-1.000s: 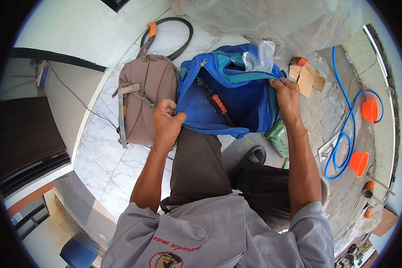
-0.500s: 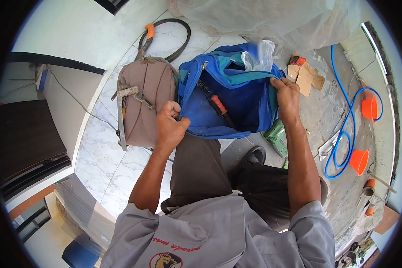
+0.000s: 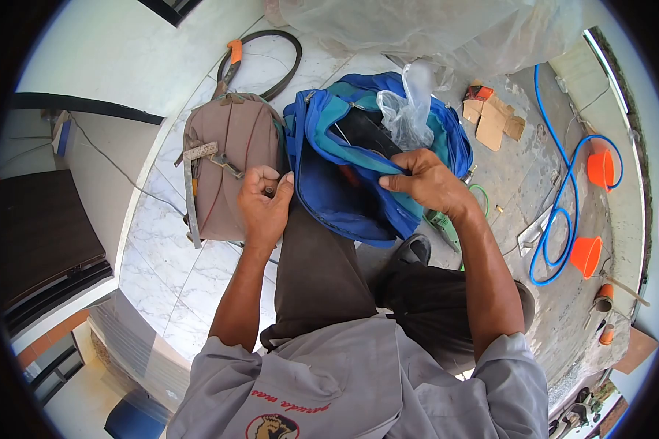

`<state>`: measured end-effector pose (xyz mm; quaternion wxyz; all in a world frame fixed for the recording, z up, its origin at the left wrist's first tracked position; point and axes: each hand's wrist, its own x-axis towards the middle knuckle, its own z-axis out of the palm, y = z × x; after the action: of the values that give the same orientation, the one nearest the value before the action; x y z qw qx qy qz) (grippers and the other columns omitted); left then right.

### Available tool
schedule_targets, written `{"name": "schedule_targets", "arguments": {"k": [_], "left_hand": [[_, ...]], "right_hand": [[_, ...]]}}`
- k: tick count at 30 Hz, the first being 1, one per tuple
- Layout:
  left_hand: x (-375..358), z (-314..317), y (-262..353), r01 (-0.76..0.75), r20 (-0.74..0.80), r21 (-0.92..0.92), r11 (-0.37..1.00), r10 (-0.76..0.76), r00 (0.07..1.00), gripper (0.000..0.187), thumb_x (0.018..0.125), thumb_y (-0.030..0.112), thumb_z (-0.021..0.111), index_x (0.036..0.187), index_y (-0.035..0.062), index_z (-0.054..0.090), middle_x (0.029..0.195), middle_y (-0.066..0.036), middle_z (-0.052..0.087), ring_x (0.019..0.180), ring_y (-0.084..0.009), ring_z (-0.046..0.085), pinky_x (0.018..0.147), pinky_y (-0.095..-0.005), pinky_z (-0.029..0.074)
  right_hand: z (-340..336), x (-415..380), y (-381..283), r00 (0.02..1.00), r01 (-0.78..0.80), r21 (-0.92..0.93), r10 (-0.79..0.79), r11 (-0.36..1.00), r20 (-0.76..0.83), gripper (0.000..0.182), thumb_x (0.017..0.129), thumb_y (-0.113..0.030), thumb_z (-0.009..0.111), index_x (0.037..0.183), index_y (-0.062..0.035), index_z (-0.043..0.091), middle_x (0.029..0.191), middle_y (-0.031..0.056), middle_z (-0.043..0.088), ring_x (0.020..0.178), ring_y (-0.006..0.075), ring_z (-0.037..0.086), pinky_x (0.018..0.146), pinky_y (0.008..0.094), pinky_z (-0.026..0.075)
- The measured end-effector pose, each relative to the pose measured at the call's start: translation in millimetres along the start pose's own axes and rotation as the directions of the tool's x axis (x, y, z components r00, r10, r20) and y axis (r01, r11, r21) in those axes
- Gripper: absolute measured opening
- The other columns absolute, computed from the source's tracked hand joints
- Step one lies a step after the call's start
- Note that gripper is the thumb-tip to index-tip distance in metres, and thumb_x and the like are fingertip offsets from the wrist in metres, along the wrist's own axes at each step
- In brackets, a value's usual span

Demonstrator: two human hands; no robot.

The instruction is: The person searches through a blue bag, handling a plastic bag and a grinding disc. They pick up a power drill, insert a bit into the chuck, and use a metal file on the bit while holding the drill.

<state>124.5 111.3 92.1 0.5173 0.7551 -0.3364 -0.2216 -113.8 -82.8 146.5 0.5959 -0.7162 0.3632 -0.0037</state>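
Observation:
A blue and teal bag lies partly open in front of my knees. My right hand pinches the teal edge of its opening. My left hand is closed round a small dark round item at the bag's left side, apart from the bag's edge. Inside the bag a bit of a red-handled tool shows, mostly in shadow. A clear plastic bag rests on top. The brown backpack stands left of my left hand, with a hammer-like tool across it.
A saw with an orange handle lies behind the backpack. A green power tool is right of the blue bag. Farther right are torn cardboard, a blue hose and orange buckets. Plastic sheeting hangs at the back.
My right hand has moved left and down, pulling the bag's edge inward so the opening is narrower. My left hand has come off the bag's left edge. The clear plastic bag has shifted.

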Motion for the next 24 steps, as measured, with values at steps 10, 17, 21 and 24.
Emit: {"name": "schedule_targets", "arguments": {"k": [10,17,21,24], "left_hand": [[16.1,44.1,60.9,-0.283,0.580,0.159,0.946,0.142,0.802,0.030,0.101,0.022,0.062,0.119,-0.0014,0.069,0.099,-0.026,0.074,0.092,-0.0406,0.073,0.078,-0.0468,0.056],[8.3,48.3,50.7,-0.348,0.691,0.609,0.713,-0.261,0.674,0.037,0.093,0.027,0.071,0.121,0.0044,0.072,0.099,-0.028,0.073,0.094,-0.0437,0.071,0.084,-0.0501,0.055],[-1.3,37.8,19.5,-0.323,0.652,0.558,0.764,-0.163,0.741,0.039,0.091,0.026,0.073,0.119,-0.0012,0.071,0.098,-0.025,0.075,0.090,-0.0401,0.073,0.081,-0.0472,0.055],[-4.8,34.4,21.7,-0.255,0.639,0.465,0.848,-0.121,0.760,0.038,0.091,0.020,0.072,0.119,-0.0053,0.070,0.097,-0.022,0.076,0.079,-0.0296,0.072,0.076,-0.0393,0.055]], "right_hand": [[96.3,-9.8,-1.1,0.906,0.165,-0.413,0.028,0.896,0.421,0.039,0.090,-0.031,0.076,0.106,0.0044,0.072,0.105,0.0209,0.072,0.109,0.0377,0.066,0.097,0.0458,0.049],[31.8,-4.2,-8.0,0.955,0.039,-0.168,0.013,0.985,0.297,0.040,0.092,-0.036,0.074,0.090,0.0041,0.072,0.076,0.0191,0.069,0.074,0.0300,0.067,0.074,0.0417,0.053],[-51.9,8.0,26.9,0.855,-0.001,0.076,0.040,0.997,-0.516,0.031,0.095,-0.027,0.071,0.094,0.0045,0.073,0.077,0.0104,0.072,0.069,0.0167,0.065,0.067,0.0333,0.052],[-94.8,13.6,125.2,0.437,-0.175,0.087,0.156,0.981,-0.886,0.030,0.086,-0.025,0.074,0.095,0.0033,0.074,0.083,0.0191,0.074,0.079,0.0311,0.072,0.078,0.0395,0.055]]}}
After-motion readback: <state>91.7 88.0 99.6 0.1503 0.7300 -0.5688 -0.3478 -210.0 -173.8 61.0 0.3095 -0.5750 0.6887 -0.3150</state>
